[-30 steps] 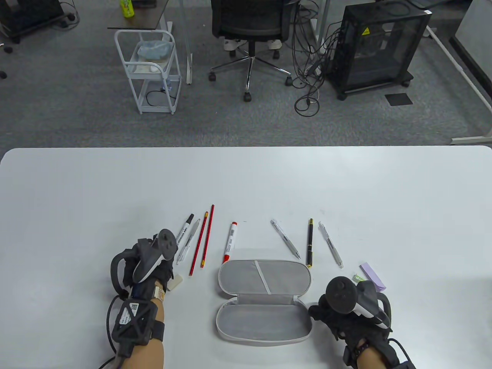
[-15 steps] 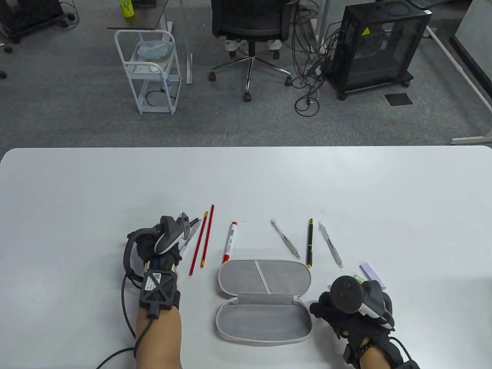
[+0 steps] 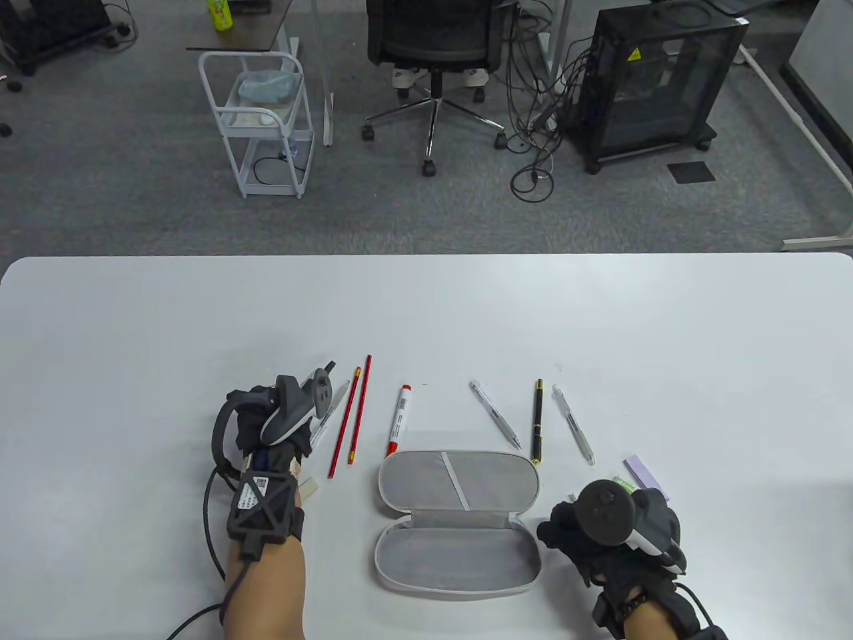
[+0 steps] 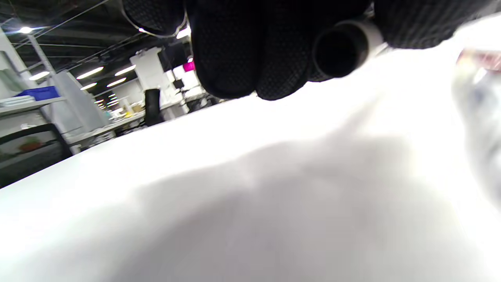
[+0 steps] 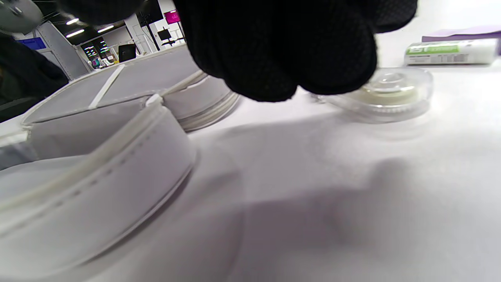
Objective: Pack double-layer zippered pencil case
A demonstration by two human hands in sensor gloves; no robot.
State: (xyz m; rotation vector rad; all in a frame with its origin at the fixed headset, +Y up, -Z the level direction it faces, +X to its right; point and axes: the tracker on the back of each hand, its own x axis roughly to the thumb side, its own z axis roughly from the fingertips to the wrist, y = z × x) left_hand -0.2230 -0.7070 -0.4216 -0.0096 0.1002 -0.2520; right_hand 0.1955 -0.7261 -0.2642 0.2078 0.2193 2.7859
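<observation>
The grey pencil case (image 3: 458, 527) lies open flat at the table's near middle; it also shows in the right wrist view (image 5: 117, 168). My left hand (image 3: 303, 430) is over the leftmost pens. In the left wrist view its fingers (image 4: 235, 58) curl around a white marker with a black end (image 4: 340, 51). A clear pen (image 3: 335, 405) lies just beside it. My right hand (image 3: 580, 540) rests beside the case's right end, fingers (image 5: 282, 51) bunched against a clear round tape disc (image 5: 387, 92); whether they grip it is hidden.
Two red pencils (image 3: 353, 417), a red marker (image 3: 398, 420), two clear pens (image 3: 494, 413) (image 3: 573, 423) and a black pen (image 3: 537, 420) lie beyond the case. A white eraser (image 3: 308, 487) is by my left wrist. A purple pad (image 3: 645, 475) and a green-labelled tube (image 5: 450, 53) are near my right hand.
My left hand has moved forward from the eraser onto the leftmost pens and rolled onto its side, uncovering the eraser. My right hand has shifted slightly right over the tape disc.
</observation>
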